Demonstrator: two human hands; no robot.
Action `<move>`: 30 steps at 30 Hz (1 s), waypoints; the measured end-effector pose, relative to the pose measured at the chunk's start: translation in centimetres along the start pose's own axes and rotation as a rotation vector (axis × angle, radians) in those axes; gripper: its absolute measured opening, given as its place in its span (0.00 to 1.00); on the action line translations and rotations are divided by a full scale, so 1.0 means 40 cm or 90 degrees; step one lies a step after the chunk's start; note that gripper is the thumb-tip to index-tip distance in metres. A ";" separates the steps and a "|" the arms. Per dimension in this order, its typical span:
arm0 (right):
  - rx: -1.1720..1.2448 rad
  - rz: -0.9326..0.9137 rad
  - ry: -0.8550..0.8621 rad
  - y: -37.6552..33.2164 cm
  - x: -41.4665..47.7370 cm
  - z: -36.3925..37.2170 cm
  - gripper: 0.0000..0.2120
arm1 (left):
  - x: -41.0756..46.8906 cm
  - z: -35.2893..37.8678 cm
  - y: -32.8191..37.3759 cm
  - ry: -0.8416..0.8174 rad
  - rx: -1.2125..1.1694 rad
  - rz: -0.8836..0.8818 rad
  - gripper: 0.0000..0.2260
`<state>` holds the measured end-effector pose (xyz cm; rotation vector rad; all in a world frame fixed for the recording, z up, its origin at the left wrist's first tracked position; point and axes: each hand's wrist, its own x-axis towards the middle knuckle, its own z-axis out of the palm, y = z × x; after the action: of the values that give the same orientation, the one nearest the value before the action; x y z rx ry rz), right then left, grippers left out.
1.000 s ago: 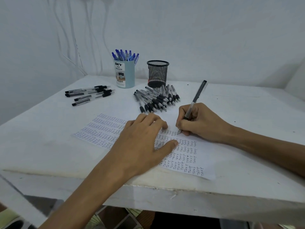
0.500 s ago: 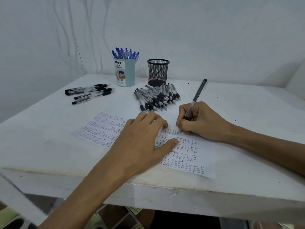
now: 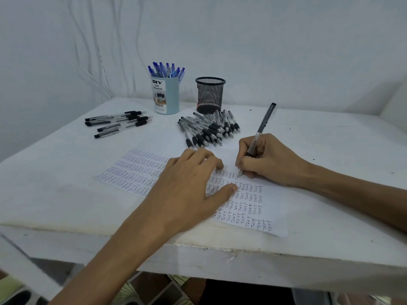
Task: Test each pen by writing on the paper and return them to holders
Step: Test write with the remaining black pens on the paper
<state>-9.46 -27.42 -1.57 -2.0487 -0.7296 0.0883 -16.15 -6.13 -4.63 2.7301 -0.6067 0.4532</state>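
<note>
A sheet of paper [image 3: 253, 203] covered with rows of the word TEST lies near the table's front edge. My left hand [image 3: 189, 186] rests flat on it with fingers spread. My right hand [image 3: 266, 159] grips a black pen [image 3: 263, 124], its tip touching the paper just right of my left fingertips. A pile of black pens [image 3: 209, 130] lies beyond the paper. A smaller group of black pens [image 3: 116, 123] lies at the left. A light blue holder [image 3: 166, 95] stands full of blue pens. A black mesh holder [image 3: 210, 94] stands beside it.
The white table [image 3: 55, 177] has its front edge close to me, and a white wall rises right behind the holders. Bare tabletop stretches to the right of my right arm and at the far left.
The pen tip has shifted slightly on the paper as my right hand writes. My left hand stays pressed on the sheet.
</note>
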 end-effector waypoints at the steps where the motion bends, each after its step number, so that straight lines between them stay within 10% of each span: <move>1: -0.002 0.000 -0.001 0.001 0.000 0.000 0.07 | 0.000 0.000 0.000 0.001 -0.001 0.001 0.28; 30: -0.022 0.018 0.052 0.000 0.002 0.007 0.08 | -0.004 -0.009 0.008 -0.004 -0.011 -0.010 0.27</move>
<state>-9.48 -27.16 -1.68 -2.0828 -0.6562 0.0076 -16.52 -6.23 -4.31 2.7188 -0.5884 0.4343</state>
